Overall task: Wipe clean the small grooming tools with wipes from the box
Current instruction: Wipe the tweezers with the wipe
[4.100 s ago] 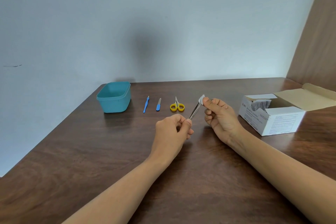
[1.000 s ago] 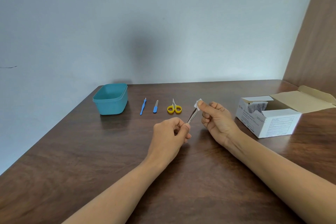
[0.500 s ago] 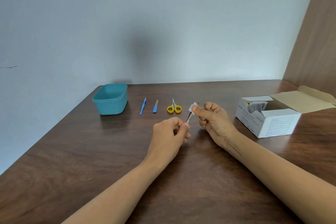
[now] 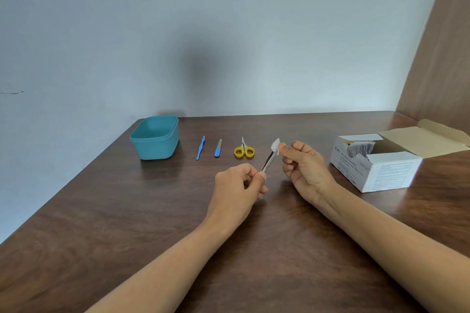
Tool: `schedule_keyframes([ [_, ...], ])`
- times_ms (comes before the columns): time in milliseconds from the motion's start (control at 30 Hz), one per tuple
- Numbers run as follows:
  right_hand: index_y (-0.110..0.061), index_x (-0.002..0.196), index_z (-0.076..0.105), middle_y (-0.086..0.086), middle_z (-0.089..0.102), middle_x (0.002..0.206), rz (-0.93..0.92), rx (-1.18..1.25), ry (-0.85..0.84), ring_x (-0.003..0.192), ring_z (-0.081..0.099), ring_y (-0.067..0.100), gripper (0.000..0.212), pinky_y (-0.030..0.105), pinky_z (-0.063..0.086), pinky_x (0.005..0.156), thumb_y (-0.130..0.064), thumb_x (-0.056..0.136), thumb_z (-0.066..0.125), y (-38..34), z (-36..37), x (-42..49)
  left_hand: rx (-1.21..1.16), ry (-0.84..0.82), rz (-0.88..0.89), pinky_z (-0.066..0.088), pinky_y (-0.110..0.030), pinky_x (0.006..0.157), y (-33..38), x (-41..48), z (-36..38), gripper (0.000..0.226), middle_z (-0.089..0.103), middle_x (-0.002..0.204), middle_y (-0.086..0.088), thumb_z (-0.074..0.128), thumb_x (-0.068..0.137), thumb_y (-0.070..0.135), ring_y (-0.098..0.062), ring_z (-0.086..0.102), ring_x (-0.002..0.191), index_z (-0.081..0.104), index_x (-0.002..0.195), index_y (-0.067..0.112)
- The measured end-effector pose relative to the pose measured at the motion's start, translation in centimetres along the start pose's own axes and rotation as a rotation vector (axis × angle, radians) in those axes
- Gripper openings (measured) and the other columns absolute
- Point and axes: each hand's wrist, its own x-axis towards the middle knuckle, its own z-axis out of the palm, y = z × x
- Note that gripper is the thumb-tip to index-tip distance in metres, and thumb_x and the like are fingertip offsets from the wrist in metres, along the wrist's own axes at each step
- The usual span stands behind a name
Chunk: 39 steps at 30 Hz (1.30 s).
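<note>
The slim metal tweezers [image 4: 268, 161] are gripped at the base by the left hand [image 4: 237, 185], above the middle of the dark wooden table [image 4: 122, 211]. The small white wipe [image 4: 275, 146] — pinched in the right hand [image 4: 304, 169] — is held against their tips.

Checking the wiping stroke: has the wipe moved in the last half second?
Yes. The wipe in the right hand slid up the tweezers toward their tip, away from the yellow scissors.
</note>
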Motion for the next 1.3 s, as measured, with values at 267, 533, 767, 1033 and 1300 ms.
schedule_keyframes([
  [267,-0.020,0.069,0.043,0.008,0.056,0.077,0.024,0.007,-0.020,0.043,0.040,0.004,0.033,0.015,0.034,0.041,-0.007,0.068,0.074,0.1,0.2,0.1,-0.007,-0.004,0.004,0.054,-0.016,0.066,0.0,0.0,0.0,0.021,0.071,0.068,0.007,0.058,0.093,0.027,-0.001,0.066,0.059,0.068,0.081,0.014],
  [533,-0.018,0.071,0.043,0.001,0.042,0.064,-0.018,0.025,0.002,0.044,0.039,0.004,0.032,0.014,0.033,0.041,0.005,0.084,0.062,0.0,-0.1,0.0,0.006,-0.009,0.007,0.052,-0.012,0.064,0.0,0.0,0.0,0.020,0.071,0.068,0.008,0.058,0.094,0.027,0.001,0.065,0.059,0.068,0.081,0.015],
  [767,-0.021,0.070,0.043,0.002,0.047,0.068,0.000,0.009,0.008,0.043,0.041,0.004,0.035,0.015,0.035,0.040,-0.001,0.075,0.072,-0.3,0.2,-0.1,-0.005,-0.004,0.011,0.051,-0.011,0.064,0.0,0.0,0.0,0.021,0.072,0.068,0.007,0.058,0.094,0.027,0.000,0.065,0.059,0.067,0.080,0.014],
  [1033,-0.019,0.070,0.042,-0.002,0.050,0.062,-0.031,-0.060,-0.012,0.043,0.042,0.004,0.031,0.015,0.035,0.040,-0.004,0.086,0.064,0.0,0.3,-0.5,0.005,0.003,0.021,0.051,-0.011,0.064,-0.1,0.0,0.1,0.020,0.071,0.067,0.007,0.058,0.093,0.027,0.001,0.065,0.058,0.067,0.079,0.016],
  [1300,-0.019,0.077,0.045,0.000,0.067,0.063,-0.052,-0.111,-0.037,0.054,0.060,0.006,0.031,0.014,0.049,0.051,-0.005,0.076,0.073,0.0,0.8,-1.6,0.004,0.016,0.026,0.051,-0.013,0.065,-0.2,0.1,0.0,0.022,0.071,0.067,0.007,0.058,0.094,0.027,0.001,0.065,0.058,0.067,0.079,0.014],
])
